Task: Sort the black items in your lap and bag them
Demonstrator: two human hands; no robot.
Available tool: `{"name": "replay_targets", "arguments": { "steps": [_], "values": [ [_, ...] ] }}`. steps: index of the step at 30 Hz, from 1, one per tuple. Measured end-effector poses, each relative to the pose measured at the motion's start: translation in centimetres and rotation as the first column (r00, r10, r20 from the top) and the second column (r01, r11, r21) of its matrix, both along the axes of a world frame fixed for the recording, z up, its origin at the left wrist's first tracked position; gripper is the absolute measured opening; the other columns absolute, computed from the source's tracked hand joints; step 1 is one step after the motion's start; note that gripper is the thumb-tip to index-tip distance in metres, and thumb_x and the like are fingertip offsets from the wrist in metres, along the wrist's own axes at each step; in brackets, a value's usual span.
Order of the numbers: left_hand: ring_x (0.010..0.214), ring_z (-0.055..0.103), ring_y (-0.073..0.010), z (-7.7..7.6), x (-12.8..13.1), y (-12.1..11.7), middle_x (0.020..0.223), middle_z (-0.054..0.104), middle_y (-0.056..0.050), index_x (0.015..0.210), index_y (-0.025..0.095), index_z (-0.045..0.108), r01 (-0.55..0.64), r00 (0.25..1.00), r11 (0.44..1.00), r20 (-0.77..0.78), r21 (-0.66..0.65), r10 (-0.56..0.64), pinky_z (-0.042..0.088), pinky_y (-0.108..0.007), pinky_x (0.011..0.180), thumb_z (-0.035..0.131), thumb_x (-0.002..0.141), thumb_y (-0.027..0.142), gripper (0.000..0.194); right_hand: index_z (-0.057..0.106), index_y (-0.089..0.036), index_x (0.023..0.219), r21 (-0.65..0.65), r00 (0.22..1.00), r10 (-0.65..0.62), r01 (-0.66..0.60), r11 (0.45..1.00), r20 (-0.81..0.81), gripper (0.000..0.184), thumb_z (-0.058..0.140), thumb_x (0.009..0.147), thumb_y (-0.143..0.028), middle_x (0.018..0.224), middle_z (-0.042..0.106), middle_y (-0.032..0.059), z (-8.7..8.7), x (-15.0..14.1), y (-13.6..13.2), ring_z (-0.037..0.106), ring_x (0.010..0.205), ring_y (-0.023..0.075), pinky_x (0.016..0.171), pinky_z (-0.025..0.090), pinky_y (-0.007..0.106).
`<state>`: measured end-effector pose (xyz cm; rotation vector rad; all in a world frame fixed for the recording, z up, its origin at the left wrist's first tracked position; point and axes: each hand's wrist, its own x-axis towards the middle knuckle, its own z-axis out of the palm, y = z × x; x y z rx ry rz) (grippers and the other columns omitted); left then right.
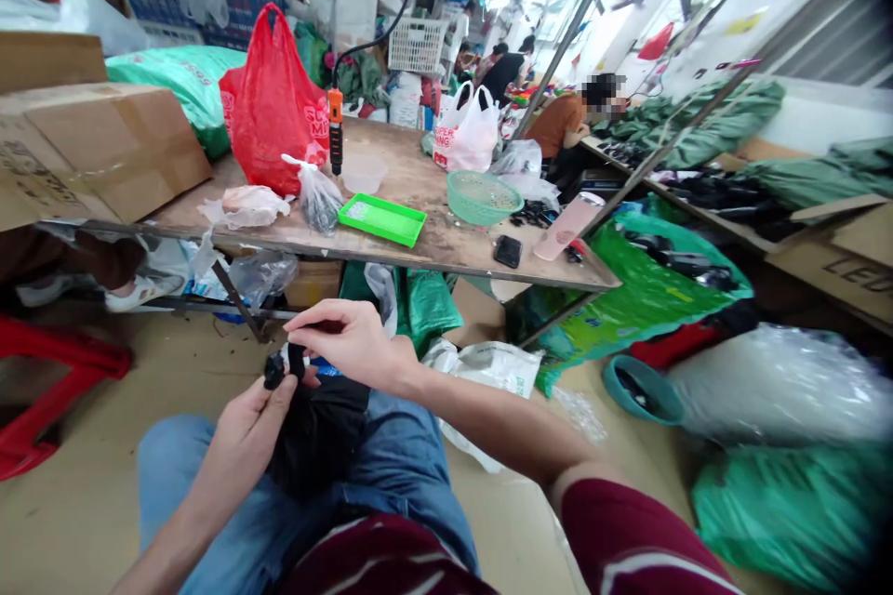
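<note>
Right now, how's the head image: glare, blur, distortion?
Head view: upper right washed out by bright light; glare streaks on the clear plastic bag; background workers soft, one head pixelated; wide-angle stretch toward the edges, seen on the cardboard box; far-right edge dark. Small black part by the left fingers shows little fine detail.

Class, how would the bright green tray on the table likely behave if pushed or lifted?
The green tray would probably keep its shape, as its straight walls look like moulded plastic. Shallow and lying flat, it would likely slide rather than tip. Lifted at a slant, it might spill the small pale pieces near its left end.
</note>
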<state>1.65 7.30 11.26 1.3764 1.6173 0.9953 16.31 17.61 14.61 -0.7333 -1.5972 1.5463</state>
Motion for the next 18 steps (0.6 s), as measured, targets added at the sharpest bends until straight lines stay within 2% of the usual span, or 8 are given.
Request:
{"name": "replay_targets", "arguments": {
  "steps": [3,5,8,10,12,15,18],
  "values": [
    [0.056,0.034,-0.016,0.3,0.4,0.3,0.059,0.038,0.003,0.067,0.02,0.052,0.012,1.0,1.0,0.024,0.025,-0.012,0.043,-0.03,0.074,0.049,0.093,0.057,0.046,0.072,-0.007,0.096,0.011,0.999,0.047,-0.047,0.999,-0.026,0.032,0.068,0.08,-0.035,0.083,0.063,0.0052,0.5,-0.1,-0.5,0.054,0.055,0.0047,0.049,0.044,0.015],
    [0.06,0.042,-0.0182,0.8,0.7,0.4,0.059,0.039,0.003,0.078,0.019,0.059,0.032,0.999,0.998,0.026,0.048,-0.033,0.043,-0.031,0.08,0.048,0.094,0.055,0.041,0.072,-0.008,0.094,0.064,0.998,0.055,-0.052,0.997,-0.042,0.028,0.068,0.08,-0.033,0.083,0.063,0.005,1.0,0.2,-0.5,0.055,0.056,0.0048,0.051,0.046,0.015],
    [0.086,0.056,-0.0234,1.7,0.8,0.6,0.07,0.05,0.0,0.1,0.016,0.064,0.084,0.996,0.993,0.026,0.086,-0.086,0.041,-0.03,0.087,0.046,0.097,0.05,0.039,0.073,-0.01,0.092,0.142,0.997,0.053,-0.046,0.989,-0.048,0.026,0.07,0.081,-0.033,0.091,0.065,0.0062,1.6,0.8,-0.2,0.061,0.07,0.0076,0.065,0.053,0.016],
    [0.094,0.057,-0.0226,2.1,0.7,0.7,0.086,0.06,-0.003,0.101,0.016,0.064,0.134,0.991,0.984,-0.003,0.118,-0.135,0.041,-0.028,0.085,0.043,0.099,0.047,0.037,0.073,-0.011,0.093,0.209,0.997,0.075,-0.071,0.975,-0.01,0.026,0.069,0.083,-0.034,0.093,0.066,0.0063,1.7,1.2,0.2,0.062,0.073,0.0078,0.067,0.054,0.017],
    [0.09,0.057,-0.0203,2.3,0.6,0.7,0.095,0.063,-0.004,0.1,0.016,0.063,0.171,0.985,0.974,-0.048,0.147,-0.166,0.041,-0.027,0.08,0.041,0.101,0.044,0.035,0.074,-0.012,0.095,0.296,0.997,0.07,-0.076,0.952,0.032,0.024,0.069,0.084,-0.033,0.093,0.066,0.0059,1.6,1.5,0.4,0.062,0.073,0.0073,0.068,0.053,0.016],
    [0.092,0.057,-0.0189,2.3,0.4,0.7,0.098,0.062,-0.003,0.099,0.017,0.062,0.197,0.977,0.962,-0.122,0.189,-0.176,0.041,-0.027,0.081,0.038,0.103,0.039,0.033,0.075,-0.013,0.093,0.373,0.999,0.016,-0.033,0.927,0.05,0.019,0.069,0.084,-0.029,0.092,0.067,0.0049,1.2,1.7,0.6,0.063,0.077,0.007,0.071,0.051,0.015],
    [0.093,0.056,-0.018,2.0,0.4,0.9,0.1,0.06,-0.003,0.095,0.019,0.062,0.21,0.966,0.951,-0.199,0.225,-0.166,0.04,-0.027,0.082,0.038,0.103,0.038,0.032,0.076,-0.014,0.092,0.382,0.999,-0.021,0.005,0.924,0.039,0.018,0.07,0.084,-0.028,0.091,0.067,0.005,1.0,1.9,0.5,0.064,0.078,0.0074,0.071,0.051,0.015]
  ]
}}
